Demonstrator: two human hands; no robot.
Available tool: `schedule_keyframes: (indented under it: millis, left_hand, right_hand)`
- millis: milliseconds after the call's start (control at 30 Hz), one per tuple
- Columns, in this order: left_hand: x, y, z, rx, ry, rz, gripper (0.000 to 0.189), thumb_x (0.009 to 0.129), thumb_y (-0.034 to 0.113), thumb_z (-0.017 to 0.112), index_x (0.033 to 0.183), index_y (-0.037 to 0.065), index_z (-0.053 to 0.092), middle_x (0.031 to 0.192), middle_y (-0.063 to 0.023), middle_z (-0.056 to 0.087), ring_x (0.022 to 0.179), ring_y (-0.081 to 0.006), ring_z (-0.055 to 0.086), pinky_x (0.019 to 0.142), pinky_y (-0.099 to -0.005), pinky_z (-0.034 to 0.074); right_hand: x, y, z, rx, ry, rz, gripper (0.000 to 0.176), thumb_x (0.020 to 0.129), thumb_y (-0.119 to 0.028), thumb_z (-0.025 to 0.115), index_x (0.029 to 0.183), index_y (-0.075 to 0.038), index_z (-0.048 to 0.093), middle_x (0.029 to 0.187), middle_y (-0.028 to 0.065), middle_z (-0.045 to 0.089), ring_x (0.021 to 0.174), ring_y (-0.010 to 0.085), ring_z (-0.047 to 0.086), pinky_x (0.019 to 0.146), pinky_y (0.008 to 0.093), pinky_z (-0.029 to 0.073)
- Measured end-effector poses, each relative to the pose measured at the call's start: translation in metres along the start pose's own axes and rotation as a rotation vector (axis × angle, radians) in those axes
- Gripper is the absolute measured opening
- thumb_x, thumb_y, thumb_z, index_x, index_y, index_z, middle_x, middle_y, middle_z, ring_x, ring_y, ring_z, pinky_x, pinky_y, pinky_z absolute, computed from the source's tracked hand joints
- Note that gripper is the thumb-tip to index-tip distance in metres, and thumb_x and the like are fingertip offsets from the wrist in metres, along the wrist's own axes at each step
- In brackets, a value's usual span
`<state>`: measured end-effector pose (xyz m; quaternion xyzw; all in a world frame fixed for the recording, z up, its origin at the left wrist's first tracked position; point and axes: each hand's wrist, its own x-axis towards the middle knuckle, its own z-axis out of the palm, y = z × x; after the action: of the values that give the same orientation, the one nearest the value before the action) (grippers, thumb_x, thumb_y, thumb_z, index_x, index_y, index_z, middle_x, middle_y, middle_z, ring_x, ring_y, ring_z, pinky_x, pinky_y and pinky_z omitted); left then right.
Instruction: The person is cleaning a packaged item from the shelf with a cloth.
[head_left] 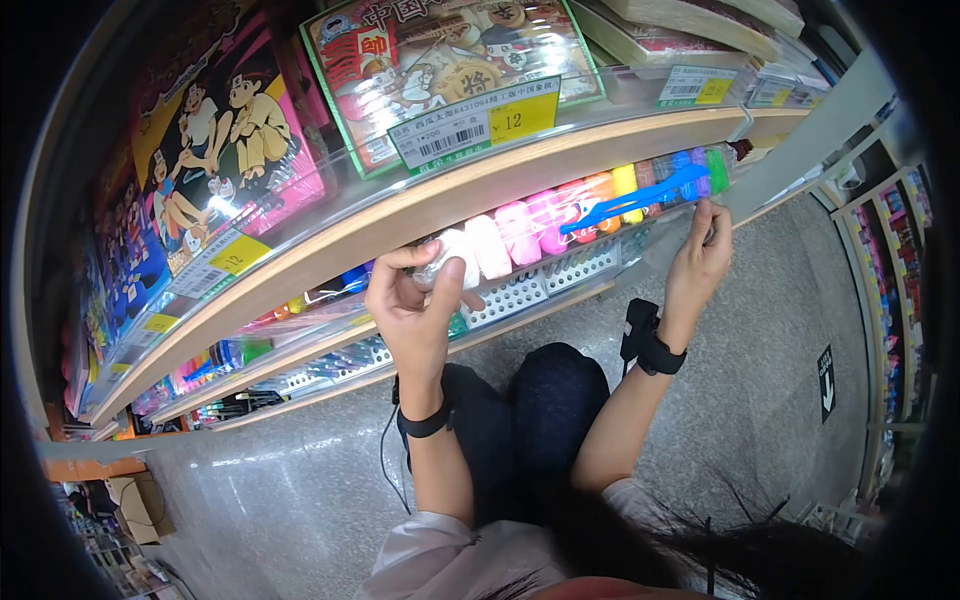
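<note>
I hold a long clear pack of coloured modelling clay [590,205] level in front of a shop shelf. Its lumps run from white through pink, orange and yellow to purple and green, with a blue plastic tool on top. My left hand [412,305] grips the white end of the pack. My right hand [700,255] holds the green end, fingers pinched on its edge. Both wrists wear black bands.
A wooden shelf edge [330,235] runs just above the pack, with boxed games [450,70] and yellow price tags [475,125] on it. Lower shelves hold pens in white perforated racks [545,285]. Grey speckled floor [760,400] lies below, and my knees [540,400] are bent.
</note>
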<state>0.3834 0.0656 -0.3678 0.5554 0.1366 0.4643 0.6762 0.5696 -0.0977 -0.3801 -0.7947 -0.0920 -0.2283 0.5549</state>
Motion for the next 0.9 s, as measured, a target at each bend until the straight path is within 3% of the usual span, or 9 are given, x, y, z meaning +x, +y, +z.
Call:
schedule_keyframes:
  millis: [100,200,300,367,500,567,767,800,900]
  left_hand:
    - [-0.002,0.003,-0.001,0.009,-0.003,-0.033,0.024,0.079,-0.009,0.062,0.099,-0.001,0.05,0.104,-0.013,0.054,0.082,-0.0181,0.061,0.048,-0.0265,0.055]
    - [-0.002,0.005,-0.002,0.121,-0.043,-0.008,0.037,0.075,-0.006,0.068,0.104,0.001,0.046,0.107,-0.0131,0.053,0.086,-0.0178,0.061,0.055,-0.0259,0.056]
    - [0.001,0.009,-0.008,0.387,-0.149,0.108,0.048,0.07,-0.005,0.074,0.107,0.003,0.043,0.107,-0.0133,0.052,0.087,-0.0172,0.061,0.063,-0.0252,0.055]
    - [-0.001,0.015,-0.011,0.416,-0.17,-0.039,0.058,0.063,-0.008,0.078,0.107,0.006,0.042,0.11,-0.0162,0.055,0.097,-0.023,0.061,0.077,-0.0316,0.054]
    - [0.006,0.015,-0.033,0.373,-0.348,0.055,0.062,0.061,-0.01,0.078,0.109,0.006,0.042,0.12,-0.0226,0.054,0.111,-0.0287,0.056,0.088,-0.0363,0.05]
    - [0.006,0.016,-0.043,0.425,-0.444,0.037,0.065,0.061,-0.009,0.078,0.113,0.005,0.041,0.125,-0.0265,0.051,0.122,-0.0314,0.047,0.097,-0.0396,0.044]
    - [0.007,0.013,-0.036,0.617,-0.292,0.039,0.069,0.056,-0.006,0.077,0.119,0.001,0.049,0.12,-0.0186,0.057,0.114,-0.0286,0.054,0.099,-0.039,0.041]
    - [0.009,0.02,-0.03,0.76,-0.313,0.149,0.06,0.054,-0.006,0.076,0.11,0.002,0.06,0.114,-0.0146,0.06,0.107,-0.0263,0.057,0.094,-0.0368,0.043]
    - [0.011,0.016,-0.035,0.656,-0.375,0.168,0.047,0.055,-0.009,0.072,0.099,0.005,0.067,0.11,-0.0122,0.062,0.102,-0.0233,0.059,0.086,-0.0324,0.048]
  right_hand:
    - [0.002,0.008,0.0,0.068,0.011,-0.046,0.033,0.093,-0.032,0.053,0.087,0.001,0.057,0.076,0.0085,0.06,0.07,0.0156,0.05,0.068,0.0289,0.042]
    - [0.003,0.012,-0.004,0.094,0.007,-0.063,0.028,0.091,-0.027,0.058,0.087,0.001,0.058,0.077,0.0082,0.059,0.073,0.0148,0.051,0.071,0.0277,0.042]
    - [0.003,0.011,-0.004,0.143,0.013,-0.098,0.024,0.089,-0.022,0.061,0.086,0.002,0.058,0.077,0.0071,0.059,0.075,0.014,0.051,0.071,0.0272,0.042]
    - [0.003,0.017,-0.002,0.157,0.025,-0.114,0.021,0.088,-0.019,0.063,0.085,0.002,0.058,0.077,0.0059,0.059,0.075,0.0132,0.05,0.071,0.027,0.042]
    - [0.004,0.024,-0.006,0.225,0.004,-0.095,0.015,0.082,-0.009,0.067,0.082,0.001,0.055,0.077,0.0026,0.059,0.074,0.0109,0.049,0.07,0.0249,0.042]
    - [0.004,0.028,-0.011,0.238,-0.034,-0.104,0.016,0.078,-0.006,0.069,0.081,0.0,0.055,0.077,0.0016,0.058,0.074,0.01,0.05,0.07,0.0239,0.041]
    - [0.003,0.034,-0.016,0.278,-0.108,-0.082,0.024,0.067,-0.001,0.075,0.08,-0.001,0.055,0.076,-0.0005,0.057,0.074,0.0079,0.051,0.069,0.0216,0.041]
    - [0.003,0.035,-0.017,0.288,-0.103,-0.074,0.025,0.066,-0.001,0.076,0.079,-0.001,0.055,0.076,-0.0011,0.057,0.074,0.0076,0.052,0.069,0.0213,0.041]
    - [0.002,0.036,-0.019,0.241,-0.03,-0.01,0.022,0.065,0.0,0.074,0.079,-0.002,0.057,0.077,-0.0017,0.059,0.074,0.007,0.052,0.069,0.0208,0.042]
